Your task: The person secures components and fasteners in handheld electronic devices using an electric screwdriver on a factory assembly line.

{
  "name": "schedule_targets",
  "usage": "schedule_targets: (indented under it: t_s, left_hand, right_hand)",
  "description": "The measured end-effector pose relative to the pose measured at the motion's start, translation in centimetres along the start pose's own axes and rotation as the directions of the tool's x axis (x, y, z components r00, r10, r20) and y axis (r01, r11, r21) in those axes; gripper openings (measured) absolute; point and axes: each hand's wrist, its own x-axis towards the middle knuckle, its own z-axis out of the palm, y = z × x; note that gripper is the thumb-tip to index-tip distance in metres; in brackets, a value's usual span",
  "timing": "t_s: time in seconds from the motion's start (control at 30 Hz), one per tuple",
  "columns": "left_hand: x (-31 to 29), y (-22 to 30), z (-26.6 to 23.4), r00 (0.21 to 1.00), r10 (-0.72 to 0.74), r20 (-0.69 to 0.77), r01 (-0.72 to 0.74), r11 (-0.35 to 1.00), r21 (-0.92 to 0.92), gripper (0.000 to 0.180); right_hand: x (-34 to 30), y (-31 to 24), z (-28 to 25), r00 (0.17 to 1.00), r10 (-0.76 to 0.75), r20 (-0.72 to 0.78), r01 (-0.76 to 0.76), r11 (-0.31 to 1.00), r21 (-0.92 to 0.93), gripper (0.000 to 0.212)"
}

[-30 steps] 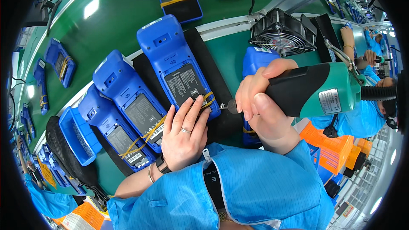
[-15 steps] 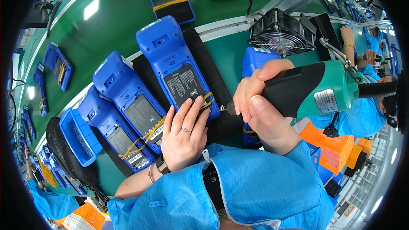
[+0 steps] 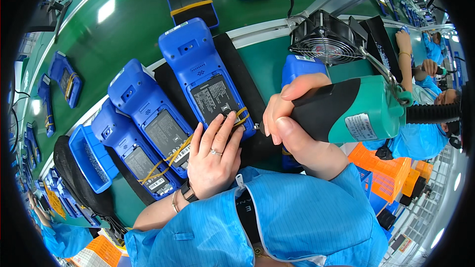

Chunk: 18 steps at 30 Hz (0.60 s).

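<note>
A blue handheld terminal (image 3: 184, 55) lies back side up on a black mat, its dark battery (image 3: 213, 95) exposed. My left hand (image 3: 216, 160) rests flat on its lower end, fingertips over a yellow rubber band (image 3: 242, 113). In my right hand (image 3: 297, 118) is a green and black electric screwdriver (image 3: 368, 106), held sideways. Its tip meets the terminal's lower right edge; whether a screw sits there is hard to make out. Left of this lie two similar terminals, a middle one (image 3: 129, 86) and an outer one (image 3: 111, 121), banded at their lower ends. Another blue terminal (image 3: 301, 66) is partly hidden behind my right hand.
A blue bin (image 3: 81, 143) of small parts stands at the left, beside a black mesh bag (image 3: 67, 175). A black fan (image 3: 326, 39) stands at the back right. Beyond the rail, a green belt (image 3: 128, 24) carries banded devices. Co-workers sit on both sides.
My right hand and the screwdriver have moved slightly left, closer against the terminal's edge. The devices on the belt have shifted a little. My left hand stays put.
</note>
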Motion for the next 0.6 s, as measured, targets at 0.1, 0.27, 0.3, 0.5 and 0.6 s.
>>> schedule_targets:
  t_s: [0.1, 0.27, 0.3, 0.5, 0.6]
  left_hand:
    - [0.0, 0.1, 0.0, 1.000, 0.002, -0.006, -0.002, 1.000, 0.001, 0.043]
    - [-0.1, 0.0, 0.1, 1.000, 0.000, -0.007, 0.000, 1.000, 0.007, 0.043]
    - [-0.1, 0.0, 0.2, 1.000, 0.006, -0.009, -0.006, 1.000, 0.003, 0.044]
    - [-0.4, -0.3, 0.6, 0.999, 0.024, -0.027, -0.024, 1.000, 0.003, 0.044]
    - [-0.3, -0.3, 0.4, 0.999, 0.028, -0.021, -0.028, 1.000, -0.002, 0.044]
  right_hand:
    - [0.2, -0.5, -0.1, 0.998, -0.014, 0.057, 0.016, 0.999, -0.033, 0.031]
    - [0.6, -1.0, -0.1, 0.988, -0.033, 0.154, 0.046, 0.996, -0.079, 0.031]
    - [0.7, -1.2, -0.1, 0.985, -0.035, 0.170, 0.051, 0.994, -0.092, 0.031]
    - [0.2, -1.0, 0.2, 0.978, -0.028, 0.208, 0.051, 0.993, -0.107, 0.030]
    - [-0.5, -0.8, 0.8, 0.990, -0.021, 0.136, 0.033, 0.995, -0.092, 0.028]
